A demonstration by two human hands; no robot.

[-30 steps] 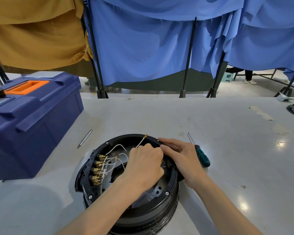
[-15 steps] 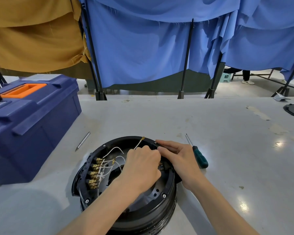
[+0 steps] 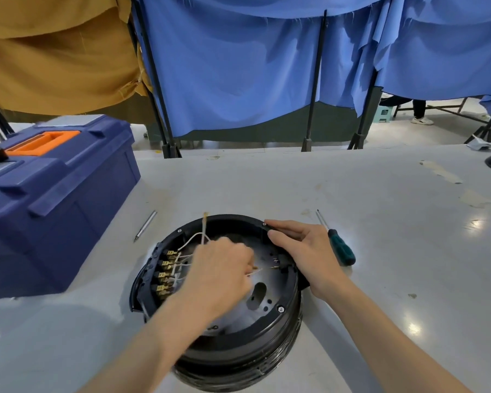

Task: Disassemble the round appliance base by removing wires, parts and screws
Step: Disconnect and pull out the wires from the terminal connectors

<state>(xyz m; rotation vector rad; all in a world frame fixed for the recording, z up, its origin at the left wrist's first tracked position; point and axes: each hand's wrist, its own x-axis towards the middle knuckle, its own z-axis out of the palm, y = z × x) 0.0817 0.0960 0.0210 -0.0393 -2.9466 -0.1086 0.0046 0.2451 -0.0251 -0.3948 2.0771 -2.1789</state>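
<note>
A grey worktable (image 3: 380, 222) before blue curtains (image 3: 238, 66) carries the round appliance base (image 3: 253, 336) at its near centre, with a blue toolbox (image 3: 54, 194) to the left and a screwdriver (image 3: 342, 248) just beside its right rim. The base is a black, rigid, open drum, judged heavy enough to steady at the rim, where the right hand (image 3: 306, 251) clamps thumb and fingers over the edge. Its thin white wires (image 3: 193, 239) look limp and their brass terminals (image 3: 165, 273) easily bent, so each is best taken at the connector, and the blurred left hand (image 3: 221, 276), fingers curled, appears to pinch one white lead (image 3: 251, 273) above the interior.
</note>
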